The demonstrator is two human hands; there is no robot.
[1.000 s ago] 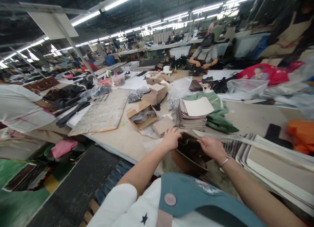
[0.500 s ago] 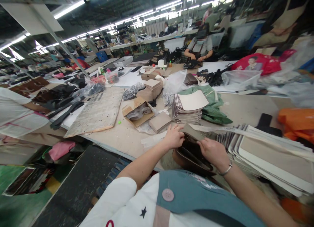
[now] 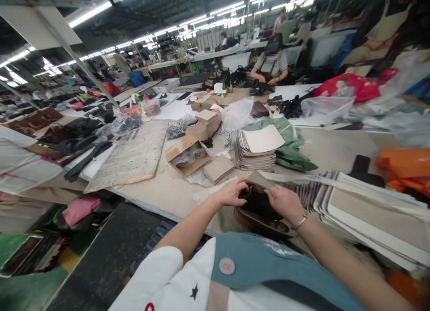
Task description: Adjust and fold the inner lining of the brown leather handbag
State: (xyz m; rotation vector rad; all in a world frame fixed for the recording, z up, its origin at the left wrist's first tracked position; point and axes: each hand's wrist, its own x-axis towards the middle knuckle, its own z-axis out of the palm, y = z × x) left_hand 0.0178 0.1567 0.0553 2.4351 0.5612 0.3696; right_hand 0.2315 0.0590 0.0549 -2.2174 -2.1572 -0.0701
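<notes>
A dark brown leather bag (image 3: 260, 215) rests at the near edge of the work table (image 3: 168, 190), right in front of me. My left hand (image 3: 231, 192) grips the bag's left rim, fingers curled over its opening. My right hand (image 3: 285, 202), a bracelet on its wrist, holds the right rim with fingers bent onto it. The bag's mouth is held open between both hands; its inside is dark and hard to read.
Grey board panels (image 3: 257, 147) are stacked behind the bag, with fanned panels (image 3: 369, 212) to the right. An open cardboard box (image 3: 186, 156), a green bag (image 3: 292, 143) and an orange item (image 3: 403, 168) lie around. A seated person (image 3: 20, 163) works at left, another person (image 3: 270, 65) opposite.
My left hand has slid from the bag's far left corner round onto its rim. My right hand has shifted slightly up the rim. The bag has tipped a little toward me.
</notes>
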